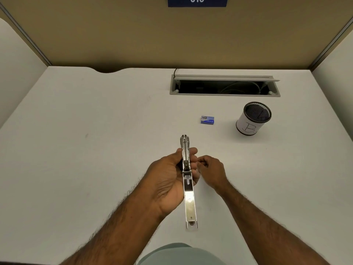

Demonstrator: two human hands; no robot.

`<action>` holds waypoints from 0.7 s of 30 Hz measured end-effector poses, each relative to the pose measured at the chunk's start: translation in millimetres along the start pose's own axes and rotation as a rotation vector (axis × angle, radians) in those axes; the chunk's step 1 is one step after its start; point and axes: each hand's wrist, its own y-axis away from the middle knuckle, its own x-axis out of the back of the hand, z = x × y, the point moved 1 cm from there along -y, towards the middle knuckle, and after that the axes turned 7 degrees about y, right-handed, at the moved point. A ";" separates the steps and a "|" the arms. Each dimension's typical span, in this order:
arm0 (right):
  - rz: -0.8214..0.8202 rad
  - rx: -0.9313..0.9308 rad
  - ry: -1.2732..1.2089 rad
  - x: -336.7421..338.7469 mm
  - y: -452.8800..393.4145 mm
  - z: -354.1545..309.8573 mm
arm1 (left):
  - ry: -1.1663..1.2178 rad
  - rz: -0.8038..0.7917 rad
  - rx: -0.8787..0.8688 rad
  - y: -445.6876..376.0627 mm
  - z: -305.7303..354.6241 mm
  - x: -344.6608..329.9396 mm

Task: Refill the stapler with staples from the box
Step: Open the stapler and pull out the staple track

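From the head view I am looking down on a white bench (95,150) inside a walled cubicle. The left hand (172,176) is gripping the stapler (188,180) around its middle, thumb on the left side and fingers curled round the right, holding it above the bench. The stapler is lying hinged wide open in a long line: the magazine end is pointing away from me past the fingertips, and the flat metal arm is stretching back toward me beyond the heel of the hand. The right hand (212,171) is sitting just right of the stapler with its fingers curled in toward the thumb, fingertips close against the left hand's fingers; I cannot tell whether it is pinching anything.

The staple box (207,119), small and blue, is lying flat on the bench beyond the stapler and slightly to its right, well apart from both hands. Farther right of the stapler, a black mesh pen cup (254,118) with a white paper wrap marked with a handwritten letter is standing tilted. Beyond the stapler, a cable hatch (225,86) is sitting open in the bench, and a blue sign (197,1) is hanging on the back wall.
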 end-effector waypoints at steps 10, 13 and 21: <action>0.009 -0.001 0.032 -2.4 -2.8 4.0 | 0.040 0.017 0.043 -3.7 0.7 5.8; 0.014 0.006 0.050 -3.6 -3.7 5.3 | 0.045 0.016 0.050 -5.2 0.3 6.8; 0.068 0.055 0.129 -10.7 -6.6 14.3 | -0.043 0.085 0.019 -29.8 3.2 26.9</action>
